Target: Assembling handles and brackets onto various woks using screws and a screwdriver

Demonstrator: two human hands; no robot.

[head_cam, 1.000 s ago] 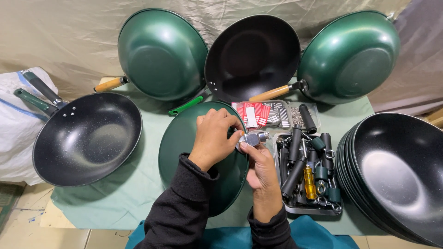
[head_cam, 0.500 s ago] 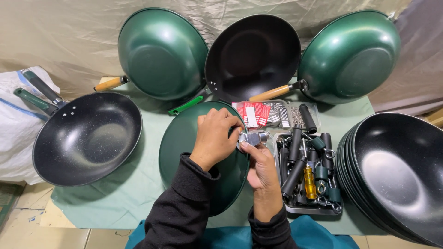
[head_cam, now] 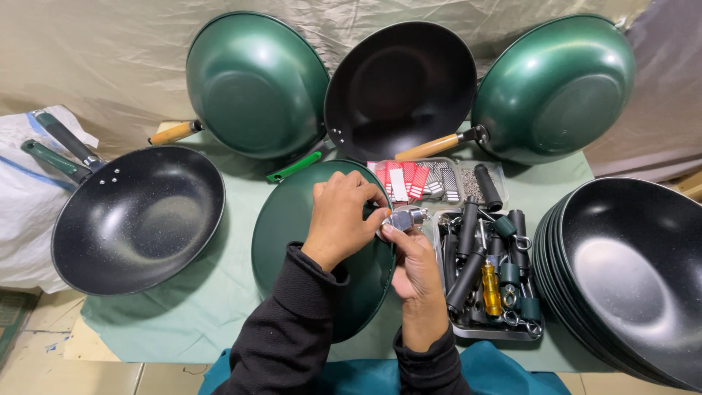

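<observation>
- Small silver metal fitting [head_cam: 404,218] sits over the right rim of an upturned green wok [head_cam: 292,227], near the front-centre of the tabletop [head_cam: 219,292]. Both hands meet on it.
- Left hand [head_cam: 342,219]: fingers curled and closed over the fitting from above, wrist lying across the wok's green underside.
- Right hand [head_cam: 413,260]: comes up from below, thumb and fingertips pinched shut on the fitting's lower side. Both sleeves black.
- Just right of the hands: shallow metal tray [head_cam: 497,333] with black handles [head_cam: 468,252], green end caps, silver rings and a yellow-handled screwdriver [head_cam: 491,288].
- Behind the tray: clear compartment box [head_cam: 431,181] with red-and-white and grey small parts; exact contents too small to tell.
- Right edge of tabletop: stack of black woks [head_cam: 629,278], nested, insides up, no handles visible.
- Left edge: black non-stick wok [head_cam: 135,219], inside up, green-and-black handle pointing to the back-left, overhanging the edge onto a white bag [head_cam: 29,197].
- Back edge, propped against a beige sheet: green wok with wooden handle [head_cam: 252,80] at left, black-inside wok [head_cam: 398,88] at centre with a green handle, another green wok [head_cam: 556,88] at right with a wooden handle.
- Tabletop covered in pale green cloth.
</observation>
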